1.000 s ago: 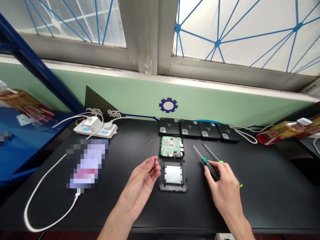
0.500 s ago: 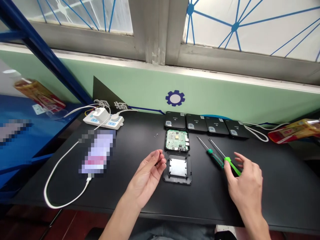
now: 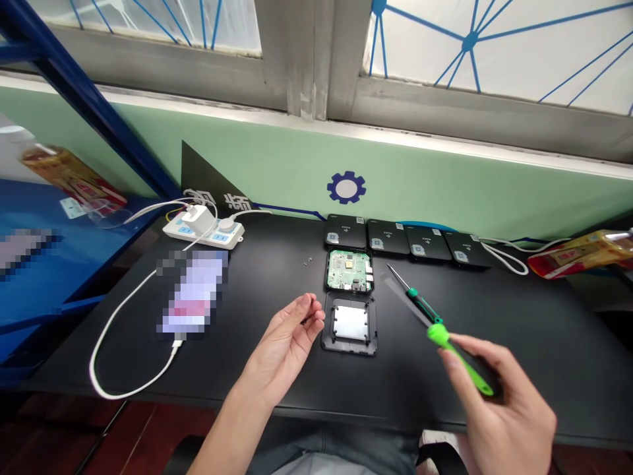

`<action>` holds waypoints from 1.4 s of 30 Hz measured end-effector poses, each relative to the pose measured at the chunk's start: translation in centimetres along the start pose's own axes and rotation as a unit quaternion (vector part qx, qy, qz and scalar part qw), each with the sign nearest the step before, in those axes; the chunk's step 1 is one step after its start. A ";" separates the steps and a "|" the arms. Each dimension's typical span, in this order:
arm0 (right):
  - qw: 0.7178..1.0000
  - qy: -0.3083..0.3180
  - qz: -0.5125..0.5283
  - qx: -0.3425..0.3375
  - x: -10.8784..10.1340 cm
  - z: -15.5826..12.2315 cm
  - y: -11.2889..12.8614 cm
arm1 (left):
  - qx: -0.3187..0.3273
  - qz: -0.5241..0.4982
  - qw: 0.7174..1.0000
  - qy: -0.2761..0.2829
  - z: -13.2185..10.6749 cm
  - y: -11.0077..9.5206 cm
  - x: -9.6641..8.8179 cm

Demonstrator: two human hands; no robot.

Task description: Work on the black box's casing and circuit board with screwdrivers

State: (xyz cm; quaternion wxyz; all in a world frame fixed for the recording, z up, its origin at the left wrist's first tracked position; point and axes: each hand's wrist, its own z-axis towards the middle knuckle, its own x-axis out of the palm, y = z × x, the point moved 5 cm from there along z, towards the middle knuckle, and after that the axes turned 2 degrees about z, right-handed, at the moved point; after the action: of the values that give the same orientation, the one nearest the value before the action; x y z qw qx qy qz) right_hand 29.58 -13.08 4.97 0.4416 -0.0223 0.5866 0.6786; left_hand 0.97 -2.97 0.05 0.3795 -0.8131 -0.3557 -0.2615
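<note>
My right hand (image 3: pixel 512 402) grips a light-green and black screwdriver (image 3: pixel 467 363) by its handle, raised off the table, its shaft blurred and pointing up and left. Just behind it lies a dark-green and black screwdriver (image 3: pixel 422 305). My left hand (image 3: pixel 284 346) is closed in a pinch, fingertips together; what sits between them is too small to name. Right beside those fingertips is a black case cover (image 3: pixel 326 340) with a silver metal plate (image 3: pixel 351 322). Beyond it rests an open black case with a green circuit board (image 3: pixel 341 270). Tiny screws (image 3: pixel 307 262) lie to its left.
Several closed black cases (image 3: pixel 388 237) line the back of the black table (image 3: pixel 237 389). At the left are a white power strip (image 3: pixel 222 234), a phone (image 3: pixel 195 290) and its looping white cable (image 3: pixel 93 343). A red-and-yellow package (image 3: pixel 578 254) lies at the back right.
My right hand has closed on the light-green screwdriver, lifted it from the table and drawn it toward me. My left hand keeps its pinch in nearly the same place.
</note>
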 end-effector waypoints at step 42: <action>0.919 0.141 0.288 0.230 2.9 -3.1 2.5 | 0.173 0.331 0.925 0.067 -2.2 0.0 -0.2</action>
State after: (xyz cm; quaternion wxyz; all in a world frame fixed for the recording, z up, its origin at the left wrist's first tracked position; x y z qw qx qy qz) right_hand 24.79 -13.73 4.35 0.1322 0.1542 0.7639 0.6126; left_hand 0.51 -4.77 1.17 0.6021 -0.7869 -0.0798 -0.1094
